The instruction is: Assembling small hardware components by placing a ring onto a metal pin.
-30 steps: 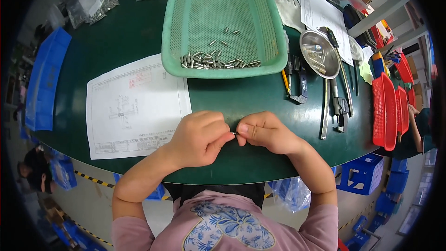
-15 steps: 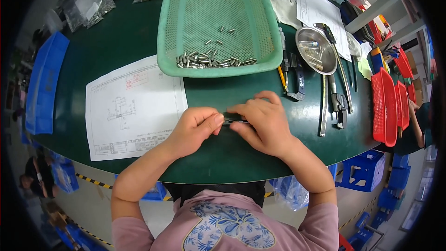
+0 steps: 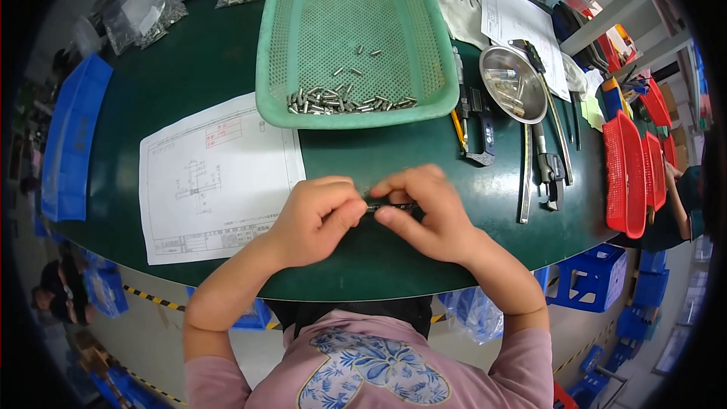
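Both your hands pinch one small dark metal part just above the near edge of the desk.

Your left hand [image 3: 322, 212] and right hand [image 3: 424, 204] meet fingertip to fingertip, each curled closed on the small dark part [image 3: 390, 205]. Its long axis runs left to right between them, and neither hand is clearly nearer. Left of your hands lies a white drawing sheet [image 3: 216, 178] with a reddish stamp. Farther off, the green basket [image 3: 424, 45] holds loose metal pins [image 3: 341, 100]. Clear bags [image 3: 144, 15] lie far left; red trays [image 3: 632, 174] stand right.
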A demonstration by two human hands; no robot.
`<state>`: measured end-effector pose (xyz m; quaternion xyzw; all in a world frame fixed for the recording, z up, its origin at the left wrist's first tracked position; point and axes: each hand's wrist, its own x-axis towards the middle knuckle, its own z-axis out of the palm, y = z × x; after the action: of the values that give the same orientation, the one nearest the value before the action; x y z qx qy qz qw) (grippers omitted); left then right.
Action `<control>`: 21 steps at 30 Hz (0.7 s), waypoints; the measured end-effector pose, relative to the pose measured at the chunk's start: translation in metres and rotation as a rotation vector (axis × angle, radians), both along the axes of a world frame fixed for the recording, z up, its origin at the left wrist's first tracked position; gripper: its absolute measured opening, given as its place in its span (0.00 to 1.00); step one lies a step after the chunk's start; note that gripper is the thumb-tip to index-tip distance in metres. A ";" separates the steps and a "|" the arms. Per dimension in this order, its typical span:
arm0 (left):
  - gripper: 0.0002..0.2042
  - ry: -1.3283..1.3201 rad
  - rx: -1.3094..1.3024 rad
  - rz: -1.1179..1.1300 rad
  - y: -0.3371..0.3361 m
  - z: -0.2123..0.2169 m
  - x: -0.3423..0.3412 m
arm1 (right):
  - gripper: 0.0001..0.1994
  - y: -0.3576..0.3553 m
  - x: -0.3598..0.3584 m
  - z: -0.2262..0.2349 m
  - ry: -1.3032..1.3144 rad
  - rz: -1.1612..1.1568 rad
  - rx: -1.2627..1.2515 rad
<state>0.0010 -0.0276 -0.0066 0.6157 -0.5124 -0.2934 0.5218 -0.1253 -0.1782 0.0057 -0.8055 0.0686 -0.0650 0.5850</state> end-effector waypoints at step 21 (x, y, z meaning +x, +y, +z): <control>0.12 0.330 0.147 0.007 0.000 -0.002 -0.006 | 0.05 -0.003 -0.002 -0.004 -0.442 -0.049 -0.816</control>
<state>-0.0045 -0.0278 -0.0089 0.5975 -0.3947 -0.4256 0.5533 -0.1276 -0.1815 0.0020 -0.9348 -0.0702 -0.2707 0.2189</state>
